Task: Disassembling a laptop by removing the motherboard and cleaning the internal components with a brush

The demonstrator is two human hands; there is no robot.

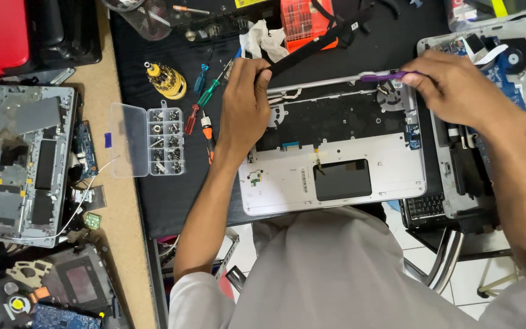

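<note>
An opened silver laptop base (336,176) lies on a black mat in front of me, its dark inner keyboard panel and black touchpad underside showing. My left hand (245,97) grips a long black strip (302,52) that runs up and right from the base's far left corner. My right hand (452,85) holds a purple-handled tool (382,75) with its tip laid along the base's far edge, beside the small fan.
Screwdrivers (205,100), a yellow bit holder (167,80) and a clear screw box (147,140) lie left of the base. An orange parts case (302,21) sits behind. Another dismantled laptop (500,122) is at right, more chassis parts (19,164) at left.
</note>
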